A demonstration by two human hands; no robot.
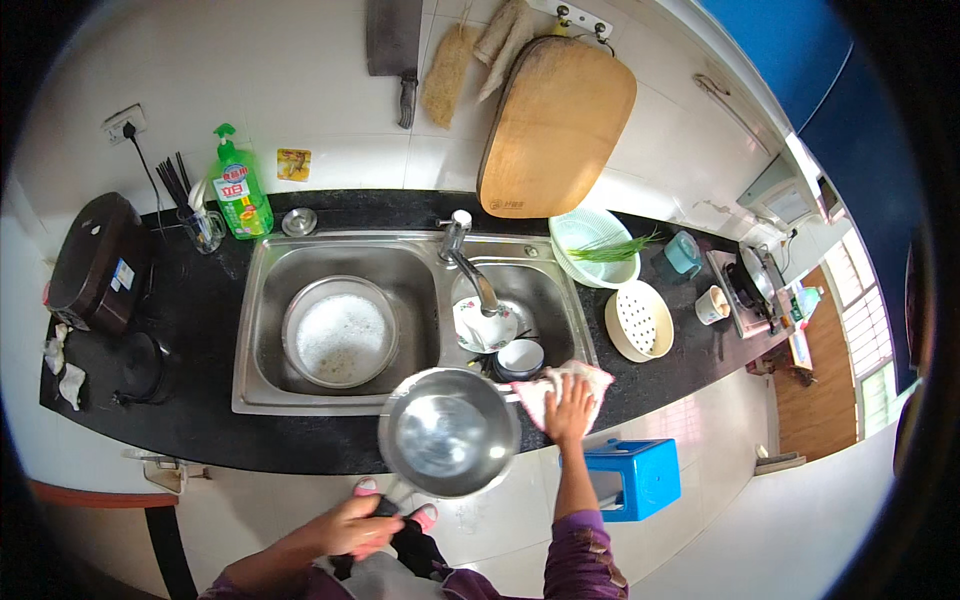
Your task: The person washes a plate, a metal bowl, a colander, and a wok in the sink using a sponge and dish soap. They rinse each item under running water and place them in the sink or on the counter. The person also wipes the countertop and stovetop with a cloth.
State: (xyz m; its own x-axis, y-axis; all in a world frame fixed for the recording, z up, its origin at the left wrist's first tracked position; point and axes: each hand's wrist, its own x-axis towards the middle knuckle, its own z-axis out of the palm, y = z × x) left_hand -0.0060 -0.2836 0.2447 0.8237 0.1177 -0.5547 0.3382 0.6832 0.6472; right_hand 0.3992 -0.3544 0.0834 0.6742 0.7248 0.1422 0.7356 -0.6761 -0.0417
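My left hand (356,527) grips the dark handle of a stainless steel pan (446,435). The pan is tipped so its bare, shiny inside faces me, and it overlaps the front edge of the sink in view. Over on the right, my right hand (570,409) has its fingers spread on a white cloth with a pink border (592,379). That cloth meets the small loop handle on the pan's far side; whether it wraps the handle cannot be told. Behind the pan, a metal basin (341,330) of foamy water sits in the left bowl of the steel sink (420,315).
Under the faucet (474,274), the right sink bowl holds a flowered plate (480,326) and small bowls (519,358). Right of the sink stand a green colander (600,274) with green stalks and a cream basket (619,330). A blue stool (649,480) is on the floor.
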